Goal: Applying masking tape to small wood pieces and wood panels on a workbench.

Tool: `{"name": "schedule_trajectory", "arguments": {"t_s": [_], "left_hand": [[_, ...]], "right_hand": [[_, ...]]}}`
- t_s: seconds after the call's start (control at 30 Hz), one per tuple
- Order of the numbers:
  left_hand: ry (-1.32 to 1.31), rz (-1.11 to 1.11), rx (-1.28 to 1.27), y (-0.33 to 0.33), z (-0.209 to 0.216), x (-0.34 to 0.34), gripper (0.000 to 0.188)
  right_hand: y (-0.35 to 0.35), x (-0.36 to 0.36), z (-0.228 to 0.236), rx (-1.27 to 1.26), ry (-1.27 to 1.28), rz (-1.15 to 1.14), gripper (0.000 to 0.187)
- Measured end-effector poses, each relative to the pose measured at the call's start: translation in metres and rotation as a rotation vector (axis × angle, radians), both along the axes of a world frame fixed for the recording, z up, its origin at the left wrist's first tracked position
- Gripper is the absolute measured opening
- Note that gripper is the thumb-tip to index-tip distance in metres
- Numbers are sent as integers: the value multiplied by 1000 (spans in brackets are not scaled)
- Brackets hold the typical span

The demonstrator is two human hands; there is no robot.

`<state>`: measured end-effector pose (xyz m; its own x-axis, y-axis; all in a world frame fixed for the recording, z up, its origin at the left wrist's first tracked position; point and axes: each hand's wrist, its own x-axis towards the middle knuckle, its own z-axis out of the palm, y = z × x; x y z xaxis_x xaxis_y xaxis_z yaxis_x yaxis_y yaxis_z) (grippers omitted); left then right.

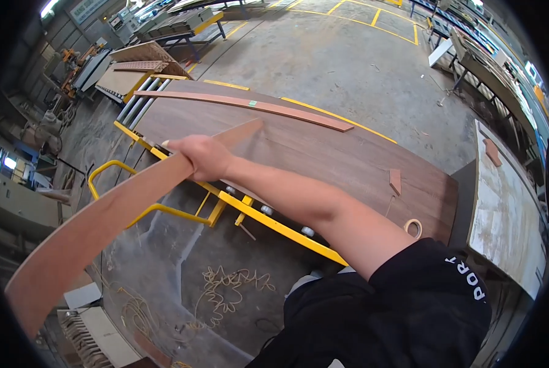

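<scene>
My right hand (202,157) reaches out to the left and is closed around a long, thin wooden plank (118,202). The plank slants, with its near end at the lower left and its far end over a large brown wood panel (323,165). Along the panel's far side lies a long reddish wooden strip (299,115) with a small green mark on it. Nearer my upper arm, a small wood offcut (395,182) and a roll of tan tape (413,229) rest on the panel. My left hand is not in view.
A yellow roller cart (286,232) carries the panel, with a bent yellow handle (93,178) at its left. Coiled beige hose (225,285) lies on the floor. At the right stands a pale, stained worktop (501,202) with a brown offcut (491,152).
</scene>
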<state>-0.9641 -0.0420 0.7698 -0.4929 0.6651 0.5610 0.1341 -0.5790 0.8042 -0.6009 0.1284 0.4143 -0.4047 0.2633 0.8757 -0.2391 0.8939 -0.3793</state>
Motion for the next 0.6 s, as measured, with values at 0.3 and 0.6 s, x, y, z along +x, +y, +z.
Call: {"name": "schedule_trajectory", "arguments": {"t_s": [0.3,0.6], "left_hand": [[-113,97,-123,-39,-8,-23,66],[-184,275,-244,-67,-3,-63,78]], "right_hand": [[-103,115,78,159,79,-337,51],[-175,213,35,-159,-376,-536,60]]}}
